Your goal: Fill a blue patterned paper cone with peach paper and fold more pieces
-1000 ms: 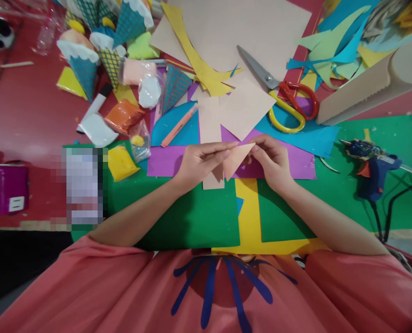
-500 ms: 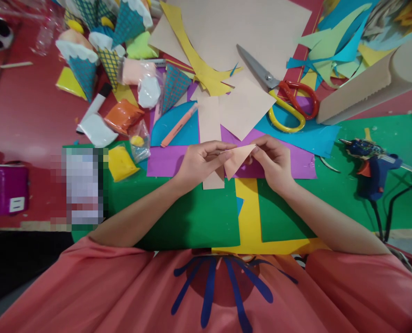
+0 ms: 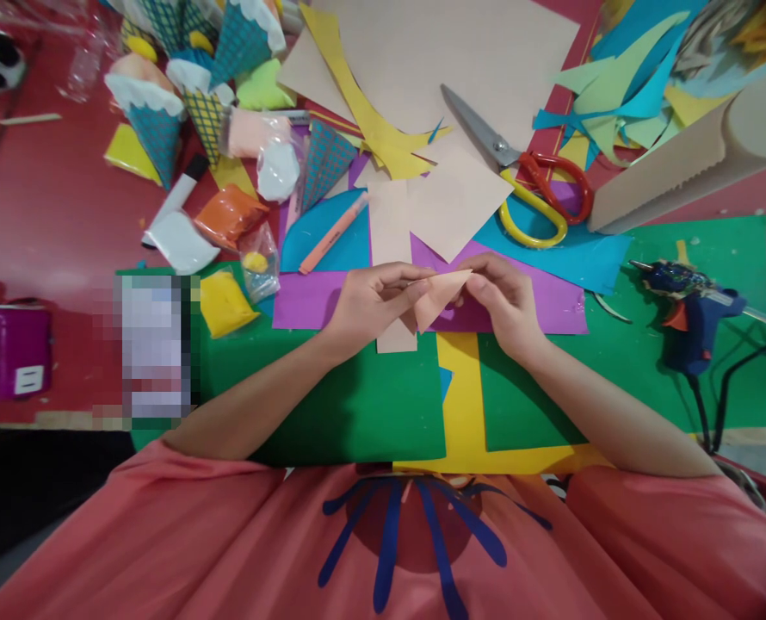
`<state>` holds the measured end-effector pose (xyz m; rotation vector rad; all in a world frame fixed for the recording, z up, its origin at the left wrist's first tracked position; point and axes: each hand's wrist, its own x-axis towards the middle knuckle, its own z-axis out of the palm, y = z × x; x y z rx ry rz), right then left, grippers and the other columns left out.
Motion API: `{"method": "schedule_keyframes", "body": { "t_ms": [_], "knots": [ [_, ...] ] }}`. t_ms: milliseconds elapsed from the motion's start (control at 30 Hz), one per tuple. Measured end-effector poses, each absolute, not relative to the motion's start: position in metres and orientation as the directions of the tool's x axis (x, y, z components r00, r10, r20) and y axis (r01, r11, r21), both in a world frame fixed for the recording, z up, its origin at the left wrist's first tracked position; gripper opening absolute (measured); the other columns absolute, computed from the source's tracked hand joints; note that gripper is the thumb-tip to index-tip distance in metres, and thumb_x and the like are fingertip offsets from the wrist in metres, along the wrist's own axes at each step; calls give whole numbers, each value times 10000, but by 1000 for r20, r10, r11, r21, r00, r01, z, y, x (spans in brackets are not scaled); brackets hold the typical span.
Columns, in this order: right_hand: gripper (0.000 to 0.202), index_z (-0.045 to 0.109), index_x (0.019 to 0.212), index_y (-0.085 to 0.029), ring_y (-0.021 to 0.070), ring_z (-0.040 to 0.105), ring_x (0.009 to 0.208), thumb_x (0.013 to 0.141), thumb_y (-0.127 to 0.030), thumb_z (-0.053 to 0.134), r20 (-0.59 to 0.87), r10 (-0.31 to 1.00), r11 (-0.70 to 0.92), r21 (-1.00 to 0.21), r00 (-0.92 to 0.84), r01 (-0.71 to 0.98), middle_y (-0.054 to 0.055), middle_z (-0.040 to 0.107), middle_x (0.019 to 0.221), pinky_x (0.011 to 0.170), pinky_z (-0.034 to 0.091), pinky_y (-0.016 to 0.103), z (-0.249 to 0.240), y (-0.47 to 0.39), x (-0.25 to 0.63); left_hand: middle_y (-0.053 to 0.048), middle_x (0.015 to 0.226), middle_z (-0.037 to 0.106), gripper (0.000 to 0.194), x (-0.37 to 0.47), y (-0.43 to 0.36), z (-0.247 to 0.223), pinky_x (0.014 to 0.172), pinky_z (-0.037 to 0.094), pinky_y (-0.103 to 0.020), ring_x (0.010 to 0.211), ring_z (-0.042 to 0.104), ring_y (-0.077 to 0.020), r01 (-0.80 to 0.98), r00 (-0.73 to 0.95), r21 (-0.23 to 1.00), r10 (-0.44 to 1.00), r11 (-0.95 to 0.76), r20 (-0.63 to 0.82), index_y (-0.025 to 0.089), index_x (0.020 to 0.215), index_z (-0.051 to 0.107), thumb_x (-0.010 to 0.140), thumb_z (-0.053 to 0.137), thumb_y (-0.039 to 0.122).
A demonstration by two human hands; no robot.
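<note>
Between my two hands is a small peach paper piece [image 3: 435, 301], folded or curled to a pointed shape. My left hand [image 3: 383, 301] pinches its left side between thumb and fingers. My right hand [image 3: 503, 301] grips the upper right corner, with thumb in front and fingers behind, partly hidden. Below the hands lie a peach paper strip [image 3: 392, 224] and a purple sheet [image 3: 538, 297]. Just beyond them is a larger peach paper piece [image 3: 457, 202], with scissors [image 3: 503, 151] resting across its right side, red and yellow handles toward the right.
Paper ice-cream cones [image 3: 154, 129] and clay packets [image 3: 231, 215] crowd the left. A blue glue gun [image 3: 702, 319] lies at right on a green sheet [image 3: 615, 387]. A peach paper roll [image 3: 680, 155] and paper scraps [image 3: 615, 95] are at upper right. An orange marker [image 3: 335, 232] lies nearby.
The small paper piece has tilted and curled slightly more, its right corner shifting a little left. My right hand has moved slightly left with it.
</note>
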<state>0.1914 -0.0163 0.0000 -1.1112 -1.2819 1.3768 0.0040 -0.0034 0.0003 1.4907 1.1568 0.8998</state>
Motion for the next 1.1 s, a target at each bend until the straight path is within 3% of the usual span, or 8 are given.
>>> {"method": "schedule_keyframes", "body": {
  "t_ms": [133,500,667,867,1100],
  "knots": [
    [383,624,800,-189,68,534,556,772,-565,695,-17,988,-10,-999,-153,51,-32,590,645,513,413,201,3,-16,189,-62,923,778,327,4,-5,0,691,574,-203,815,733,-152,200,293,979,956,-42,-19,185,929,764,822,678,482],
    [394,589,717,-186,71,504,518,798,-565,660,-72,986,-62,-996,-148,71,-38,552,573,478,373,206,2,-17,188,-64,950,780,315,3,-3,2,758,576,-218,894,734,-166,217,306,971,951,-100,29,207,892,771,846,644,491],
    [373,588,714,-180,68,509,528,809,-533,665,-74,984,-68,-997,-160,46,-35,560,577,484,388,197,2,-17,189,-55,875,773,309,4,-1,4,638,539,-178,766,716,-133,189,343,978,939,-87,17,185,905,746,840,652,472],
    [366,610,746,-182,77,529,550,822,-537,650,-46,985,-35,-997,-164,71,-28,583,614,501,404,208,3,-18,189,-19,654,697,442,5,-2,7,490,451,-184,572,634,-109,241,357,970,933,-42,-48,163,725,696,811,628,592],
    [326,635,760,-190,67,509,548,838,-507,646,6,989,19,-996,-145,90,-34,576,625,516,402,207,3,-17,190,-14,648,689,441,5,-3,4,519,456,-200,575,628,-115,250,347,968,935,-19,-72,169,737,699,827,608,592]
  ]
}}
